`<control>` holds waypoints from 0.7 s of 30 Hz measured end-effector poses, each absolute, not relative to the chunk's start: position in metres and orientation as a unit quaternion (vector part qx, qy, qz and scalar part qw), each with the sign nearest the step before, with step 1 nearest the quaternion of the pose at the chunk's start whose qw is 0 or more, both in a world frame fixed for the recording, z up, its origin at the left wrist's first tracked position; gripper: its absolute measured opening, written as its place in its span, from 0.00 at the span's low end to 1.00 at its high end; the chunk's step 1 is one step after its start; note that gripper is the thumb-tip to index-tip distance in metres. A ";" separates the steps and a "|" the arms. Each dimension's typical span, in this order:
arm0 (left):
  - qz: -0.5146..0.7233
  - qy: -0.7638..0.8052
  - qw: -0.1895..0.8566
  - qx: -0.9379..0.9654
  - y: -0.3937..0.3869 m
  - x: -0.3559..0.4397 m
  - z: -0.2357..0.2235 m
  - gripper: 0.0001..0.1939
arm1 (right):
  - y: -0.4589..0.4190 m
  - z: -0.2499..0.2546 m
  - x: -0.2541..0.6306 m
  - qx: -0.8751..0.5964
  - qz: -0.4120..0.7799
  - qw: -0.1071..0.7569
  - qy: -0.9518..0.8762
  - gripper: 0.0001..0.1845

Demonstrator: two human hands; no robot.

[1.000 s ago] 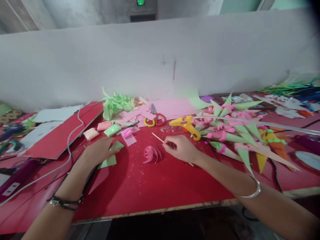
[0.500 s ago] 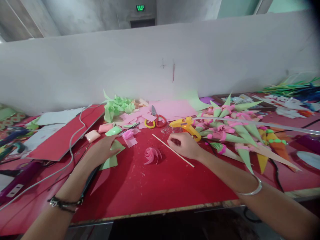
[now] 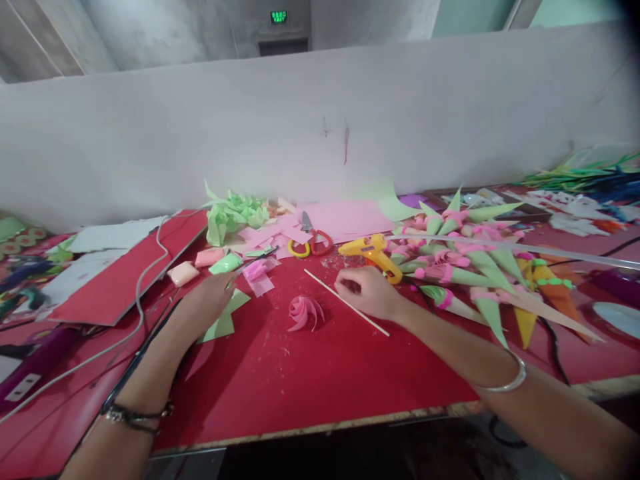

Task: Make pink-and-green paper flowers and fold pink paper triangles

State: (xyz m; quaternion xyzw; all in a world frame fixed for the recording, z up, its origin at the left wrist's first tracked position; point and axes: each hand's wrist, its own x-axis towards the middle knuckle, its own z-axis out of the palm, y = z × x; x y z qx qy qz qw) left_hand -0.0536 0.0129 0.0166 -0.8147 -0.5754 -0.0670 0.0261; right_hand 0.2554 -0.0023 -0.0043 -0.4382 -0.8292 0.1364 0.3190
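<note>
My left hand [image 3: 210, 303] is palm down over a light green paper piece [image 3: 231, 313]; its fingers reach forward, slightly bent, near a green packet [image 3: 226, 263]. Nothing shows in its grasp, though the palm is hidden. Curled loosely, my right hand [image 3: 369, 291] rests on the red table [image 3: 300, 387] beside a thin wooden stick [image 3: 345, 301], with a hollow visible between thumb and fingers. Between the hands stands a pink swirled paper flower [image 3: 305, 312]. A dark slim tool [image 3: 263, 255] lies beyond the left fingertips, beside a small pink packet [image 3: 259, 275].
Behind my right hand lies a yellow glue gun [image 3: 373, 252]; scissors [image 3: 311, 241] lie farther back among pink paper sheets [image 3: 345, 219]. Pink-and-green paper cones [image 3: 465, 253] crowd the right. Crumpled green paper [image 3: 235, 217], a red board [image 3: 130, 267] and a white cable [image 3: 143, 293] are left.
My left hand and forearm have shifted slightly right and toward me, away from the dark tool. The right hand, stick and flower stay in place.
</note>
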 end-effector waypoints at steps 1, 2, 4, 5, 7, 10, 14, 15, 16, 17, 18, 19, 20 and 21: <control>-0.078 -0.569 0.027 -0.818 0.014 -0.051 0.021 0.18 | -0.002 -0.005 0.255 -0.438 0.135 0.318 -0.830 0.10; -0.095 -0.564 0.029 -0.820 0.014 -0.048 0.026 0.18 | -0.001 -0.006 0.256 -0.439 0.133 0.317 -0.830 0.09; -0.132 -0.562 0.028 -0.816 0.012 -0.038 0.034 0.16 | 0.001 -0.007 0.256 -0.444 0.128 0.310 -0.831 0.09; -0.147 -0.567 0.026 -0.810 0.011 -0.031 0.037 0.16 | 0.002 -0.007 0.257 -0.447 0.127 0.306 -0.831 0.09; -0.167 -0.568 -0.017 -0.806 0.007 -0.015 0.040 0.17 | 0.003 -0.006 0.260 -0.453 0.129 0.300 -0.830 0.10; -0.214 -0.541 -0.088 -0.809 0.002 0.007 0.038 0.19 | 0.005 -0.001 0.266 -0.469 0.123 0.280 -0.829 0.14; -0.286 -0.509 -0.172 -0.794 0.002 0.022 0.027 0.18 | 0.002 0.012 0.273 -0.555 0.016 0.159 -0.816 0.21; -0.306 -0.505 -0.186 -0.786 0.001 0.023 0.024 0.18 | 0.000 0.017 0.274 -0.581 -0.014 0.122 -0.805 0.23; -0.321 -0.505 -0.194 -0.777 0.001 0.023 0.021 0.17 | -0.003 0.021 0.276 -0.605 -0.037 0.088 -0.791 0.23; -0.330 -0.507 -0.202 -0.770 0.000 0.023 0.018 0.16 | -0.005 0.026 0.278 -0.626 -0.053 0.058 -0.775 0.24; -0.333 -0.511 -0.209 -0.764 -0.001 0.022 0.016 0.16 | -0.008 0.030 0.280 -0.648 -0.065 0.029 -0.758 0.24; -0.335 -0.515 -0.212 -0.760 -0.003 0.022 0.014 0.15 | -0.009 0.034 0.283 -0.672 -0.074 0.004 -0.737 0.24; -0.338 -0.516 -0.210 -0.758 -0.004 0.022 0.013 0.15 | -0.010 0.037 0.286 -0.696 -0.084 -0.019 -0.713 0.24; -0.345 -0.513 -0.204 -0.759 -0.006 0.022 0.013 0.15 | -0.010 0.039 0.291 -0.718 -0.093 -0.035 -0.688 0.25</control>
